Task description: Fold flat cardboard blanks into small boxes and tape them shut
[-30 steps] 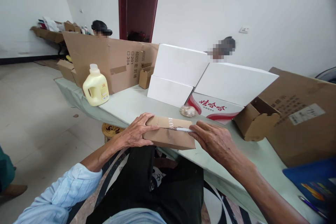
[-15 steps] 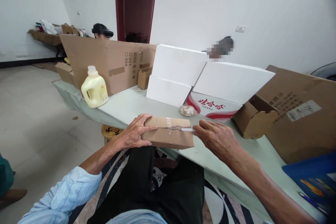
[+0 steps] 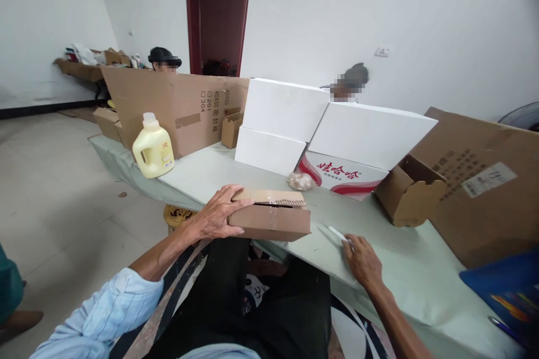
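Observation:
My left hand [image 3: 219, 214] grips the left end of a small brown cardboard box [image 3: 272, 222], thumb and fingers around its edge. The box's top flap is slightly raised, with a dark gap and a toothed torn edge along the seam; clear tape crosses it. To the right of the box, my right hand [image 3: 362, 258] is closed on a thin white tool [image 3: 338, 234], which points up and left and is apart from the box. A small clear plastic bundle [image 3: 300, 180] lies behind the box.
A yellow jug [image 3: 153, 148] stands at the left of the green-covered table [image 3: 197, 171]. White boxes [image 3: 284, 112], a large carton [image 3: 197, 118] and an open brown box [image 3: 410, 193] line the back. A blue packet [image 3: 501, 291] lies right. Two people's heads show behind.
My right hand has moved down and right with the white tool, away from the box seam. The box flap stands a little higher. My left hand still holds the box.

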Demonstrator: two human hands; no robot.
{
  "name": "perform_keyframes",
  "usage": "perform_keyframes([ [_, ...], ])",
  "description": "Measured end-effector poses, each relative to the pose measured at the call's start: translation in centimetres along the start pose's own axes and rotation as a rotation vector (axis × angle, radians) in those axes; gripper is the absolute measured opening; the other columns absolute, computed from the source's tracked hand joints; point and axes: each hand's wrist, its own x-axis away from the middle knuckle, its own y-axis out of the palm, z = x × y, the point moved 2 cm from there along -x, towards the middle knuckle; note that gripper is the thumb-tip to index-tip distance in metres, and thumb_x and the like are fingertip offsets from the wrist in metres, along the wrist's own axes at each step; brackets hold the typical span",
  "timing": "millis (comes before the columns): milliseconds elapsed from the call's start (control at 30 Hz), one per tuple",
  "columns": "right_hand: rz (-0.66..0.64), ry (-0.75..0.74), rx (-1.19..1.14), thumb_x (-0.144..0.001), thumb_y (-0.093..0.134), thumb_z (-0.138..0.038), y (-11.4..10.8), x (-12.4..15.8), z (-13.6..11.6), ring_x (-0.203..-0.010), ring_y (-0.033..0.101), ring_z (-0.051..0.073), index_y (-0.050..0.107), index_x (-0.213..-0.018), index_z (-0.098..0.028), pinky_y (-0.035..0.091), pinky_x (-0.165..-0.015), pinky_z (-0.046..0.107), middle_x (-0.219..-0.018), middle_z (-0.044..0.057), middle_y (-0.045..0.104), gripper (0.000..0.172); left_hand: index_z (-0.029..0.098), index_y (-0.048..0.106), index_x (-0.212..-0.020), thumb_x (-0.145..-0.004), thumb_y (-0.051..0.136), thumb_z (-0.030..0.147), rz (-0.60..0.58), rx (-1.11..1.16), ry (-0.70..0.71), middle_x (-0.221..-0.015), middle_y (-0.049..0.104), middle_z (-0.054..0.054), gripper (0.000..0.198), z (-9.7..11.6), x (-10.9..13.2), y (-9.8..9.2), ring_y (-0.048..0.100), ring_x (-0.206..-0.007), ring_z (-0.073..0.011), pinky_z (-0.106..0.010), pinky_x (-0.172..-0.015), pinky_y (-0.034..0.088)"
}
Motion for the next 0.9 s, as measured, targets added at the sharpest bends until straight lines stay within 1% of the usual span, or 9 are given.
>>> perform_keyframes([
  [100,0.097,-0.002,-0.023,-0.101,0.047,-0.041,0.6,0.0,-1.3,-0.073,0.062,0.029,0.067,-0.093,-0.023,0.052,-0.065,0.041,-0.081,0.009,0.068,0.029,0.03,0.058,-0.152,-0.077,0.09,0.031,-0.001,-0.005,-0.008,-0.161,0.042,-0.017,0.082,0.0,-0.5,-0.1,0.041,-0.148,-0.0395,-0.061,-0.121,0.042],
  [167,0.212,-0.016,-0.091,-0.103,0.048,-0.041,-0.7,-1.5,-4.6,-0.088,0.065,0.031,0.068,-0.106,-0.021,0.055,-0.078,0.047,-0.093,0.012,0.07,0.029,0.031,0.057,-0.152,-0.076,0.09,0.032,-0.013,-0.02,-0.011,-0.161,0.043,-0.016,0.083,0.0,-0.7,-0.2,0.042,-0.147,-0.0397,-0.062,-0.12,0.041],
  [233,0.276,-0.078,-0.186,-0.103,0.052,-0.038,-2.7,-3.5,-9.2,-0.108,0.065,0.033,0.065,-0.124,-0.02,0.053,-0.093,0.052,-0.115,0.016,0.07,0.031,0.031,0.057,-0.152,-0.074,0.092,0.036,-0.041,-0.043,-0.018,-0.16,0.044,-0.016,0.086,0.1,-0.9,-0.3,0.042,-0.146,-0.0401,-0.063,-0.12,0.04],
  [333,0.157,-0.301,-0.29,-0.101,0.06,-0.037,-5.3,-5.6,-16.3,-0.124,0.06,0.034,0.06,-0.139,-0.023,0.046,-0.107,0.053,-0.132,0.016,0.068,0.041,0.031,0.057,-0.152,-0.077,0.09,0.047,-0.088,-0.082,-0.042,-0.159,0.046,-0.016,0.083,0.7,-1.2,-0.9,0.042,-0.145,-0.0406,-0.064,-0.117,0.04],
  [433,0.065,-0.409,-0.276,-0.102,0.062,-0.041,-6.1,-6.2,-20.1,-0.121,0.059,0.032,0.064,-0.134,-0.022,0.045,-0.103,0.048,-0.128,0.015,0.07,0.038,0.029,0.064,-0.143,-0.095,0.073,0.047,-0.096,-0.126,-0.056,-0.152,0.055,-0.014,0.052,1.7,-2.0,-1.6,0.046,-0.143,-0.037,-0.059,-0.113,0.043],
  [500,0.035,-0.411,-0.257,-0.103,0.061,-0.044,-5.8,-6.2,-20.8,-0.116,0.059,0.032,0.066,-0.13,-0.021,0.045,-0.099,0.047,-0.125,0.014,0.07,0.036,0.027,0.068,-0.135,-0.104,0.059,0.038,-0.076,-0.151,-0.052,-0.144,0.062,-0.012,0.034,2.4,-2.7,-1.9,0.05,-0.139,-0.0328,-0.054,-0.111,0.044],
  [567,0.03,-0.396,-0.242,-0.102,0.062,-0.046,-5.2,-6.1,-20.7,-0.116,0.058,0.033,0.066,-0.131,-0.021,0.045,-0.099,0.047,-0.128,0.015,0.069,0.038,0.026,0.069,-0.132,-0.106,0.054,0.031,-0.053,-0.162,-0.043,-0.136,0.066,-0.011,0.03,3.0,-3.6,-1.9,0.055,-0.133,-0.0298,-0.05,-0.109,0.046],
  [667,0.038,-0.378,-0.22,-0.101,0.064,-0.048,-4.7,-6.2,-20.5,-0.119,0.056,0.034,0.063,-0.137,-0.023,0.043,-0.1,0.049,-0.134,0.015,0.068,0.044,0.025,0.068,-0.132,-0.104,0.057,0.028,-0.027,-0.162,-0.043,-0.133,0.067,-0.009,0.03,3.3,-4.9,-1.3,0.058,-0.128,-0.0285,-0.047,-0.107,0.048],
  [900,0.055,-0.352,-0.234,-0.1,0.063,-0.053,-4.6,-6.0,-21.0,-0.118,0.056,0.034,0.061,-0.137,-0.018,0.043,-0.1,0.049,-0.125,0.017,0.067,0.051,0.024,0.072,-0.118,-0.101,0.064,0.025,0.035,-0.134,-0.003,-0.122,0.072,-0.007,0.019,3.1,-6.7,0.1,0.065,-0.117,-0.0262,-0.043,-0.101,0.052],
])
